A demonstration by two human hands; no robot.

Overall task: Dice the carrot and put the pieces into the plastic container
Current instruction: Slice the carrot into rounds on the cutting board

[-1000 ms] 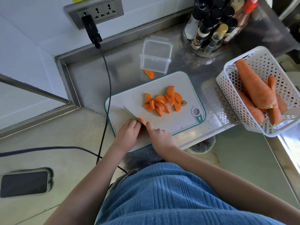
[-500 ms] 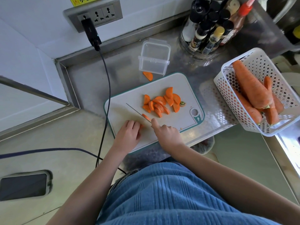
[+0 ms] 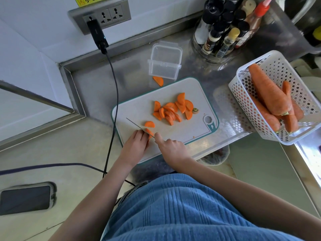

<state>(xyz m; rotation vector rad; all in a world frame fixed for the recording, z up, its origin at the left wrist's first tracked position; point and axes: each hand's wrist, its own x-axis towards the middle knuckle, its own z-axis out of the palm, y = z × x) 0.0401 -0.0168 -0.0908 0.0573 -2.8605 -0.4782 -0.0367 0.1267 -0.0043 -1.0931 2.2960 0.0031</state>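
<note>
My left hand rests on the near left part of the cutting board, fingers curled down onto the last stub of carrot and pinning it to the board. My right hand grips the handle of the knife, forefinger forward along it; the thin blade runs away to the upper left and meets the stub right beside my left fingertips. One fresh half-round lies just beyond the blade. The main heap of cut pieces sits mid-board, with the trimmed green top at its right edge. The plastic container stands open on the steel surface just past the board's far edge and appears to hold nothing yet; a stray slice lies on the surface between it and the board. Whole carrots wait in the white basket to the right. Assessment: the pieces are half-moons, not yet dice, so cutting is well short of done. The stub is stiff, light and small, likely damp on its cut face and apt to roll or skid; it is best held by its sides with fingertips tucked back. Slices are rigid and light, better scooped in handfuls than picked singly.
</note>
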